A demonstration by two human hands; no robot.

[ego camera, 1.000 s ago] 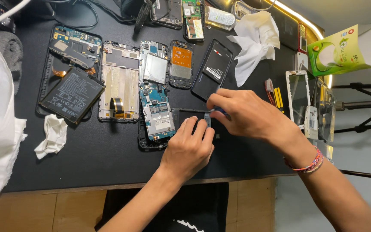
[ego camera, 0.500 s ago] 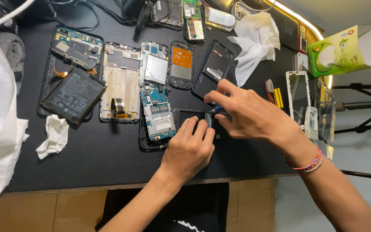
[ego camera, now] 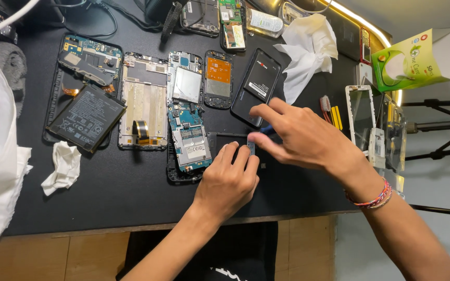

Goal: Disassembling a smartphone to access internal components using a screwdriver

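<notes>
Black matting covers the table (ego camera: 105, 208) where I work on a dark phone frame (ego camera: 220, 139) lying flat near the front edge. My left hand (ego camera: 228, 179) rests palm down on the frame, fingers stretched forward and held together, pressing it to the table without gripping anything. My right hand (ego camera: 303, 136) hovers just above and to the right of it, index finger pointing left, thumb and fingers pinched on a small blue-handled tool (ego camera: 266, 130) whose tip meets a small grey part (ego camera: 251, 149) standing at my left fingertips. A woven bracelet (ego camera: 373, 196) circles my right wrist. Touching the frame's left side lies a blue circuit board (ego camera: 189, 138). Beyond it, in a row, sit a bare metal chassis (ego camera: 142, 101), a silver-shielded board (ego camera: 187, 78), an orange-backed phone (ego camera: 217, 78) and a black phone (ego camera: 256, 86), tilted. At far left a black battery (ego camera: 86, 118) lies askew over another opened phone (ego camera: 89, 57). A crumpled white tissue (ego camera: 64, 166) lies near the front left, a larger one (ego camera: 308, 52) at the back right. A green tissue box (ego camera: 417, 57) stands off the table's right corner, with a white screen frame (ego camera: 363, 117) just beside it.
</notes>
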